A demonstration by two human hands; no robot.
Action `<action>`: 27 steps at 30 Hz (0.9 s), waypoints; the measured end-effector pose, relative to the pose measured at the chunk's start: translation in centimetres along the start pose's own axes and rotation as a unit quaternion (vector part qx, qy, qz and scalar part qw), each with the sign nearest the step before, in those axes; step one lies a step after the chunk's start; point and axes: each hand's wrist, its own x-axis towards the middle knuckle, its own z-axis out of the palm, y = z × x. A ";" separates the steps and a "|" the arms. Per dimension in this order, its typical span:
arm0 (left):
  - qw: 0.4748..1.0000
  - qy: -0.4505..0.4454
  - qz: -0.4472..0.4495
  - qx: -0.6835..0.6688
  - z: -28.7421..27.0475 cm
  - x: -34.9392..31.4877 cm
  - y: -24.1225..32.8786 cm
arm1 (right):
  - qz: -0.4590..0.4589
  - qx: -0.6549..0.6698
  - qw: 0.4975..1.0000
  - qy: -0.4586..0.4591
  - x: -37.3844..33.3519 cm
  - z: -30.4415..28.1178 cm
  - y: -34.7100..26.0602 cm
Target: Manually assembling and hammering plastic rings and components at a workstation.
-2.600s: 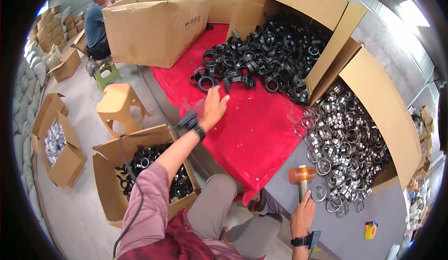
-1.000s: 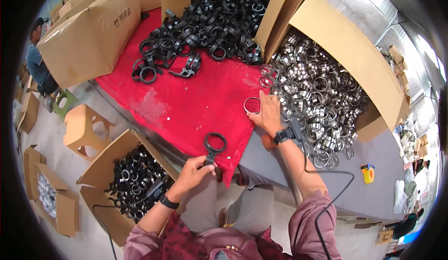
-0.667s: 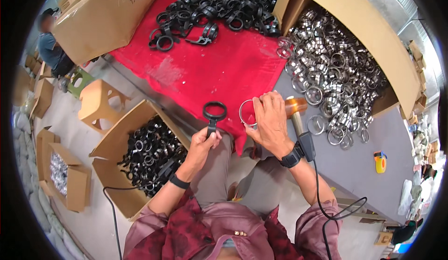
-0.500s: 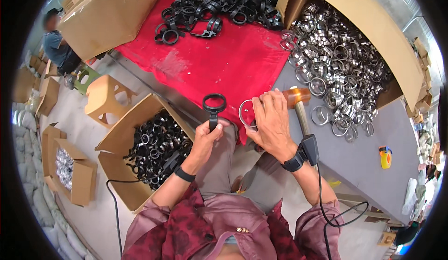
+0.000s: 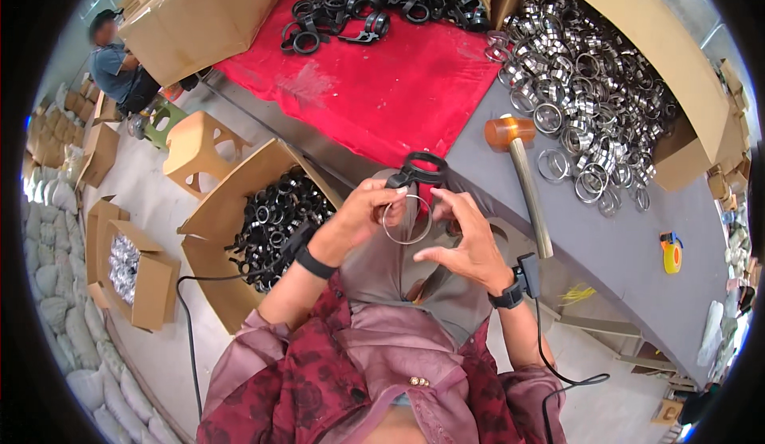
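I am clamping the black ring clip [image 5: 426, 178] with the left hand [image 5: 358, 216]; the metal ring [image 5: 407, 243], seemingly pinched there too, is sitting just left of the right hand [image 5: 472, 246], fingers apart.

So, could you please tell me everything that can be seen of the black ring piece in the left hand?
The black ring piece looks like plastic: a thick round band, open through the middle, with a tab at one side. The left hand holds it in the air by the tab, the band tilted and reaching to the right. A thin metal ring sits just below; whether the two touch is unclear. The right hand is close by, open.
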 end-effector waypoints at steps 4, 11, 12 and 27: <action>0.981 -0.136 -0.085 -0.109 -0.8 0.2 -0.8 | -0.108 -0.063 0.990 -0.064 -1.5 -0.1 -0.2; 0.967 -0.175 -0.133 -0.131 0.2 -0.4 -2.2 | -0.095 -0.046 0.994 -0.011 -3.9 1.9 0.4; 0.970 -0.166 -0.135 -0.118 0.5 -0.7 -2.1 | -0.092 -0.043 0.995 -0.013 -4.1 2.2 0.5; 0.983 -0.058 0.100 0.141 2.8 -5.6 -1.8 | -0.205 -0.156 0.925 0.280 -5.6 5.8 1.6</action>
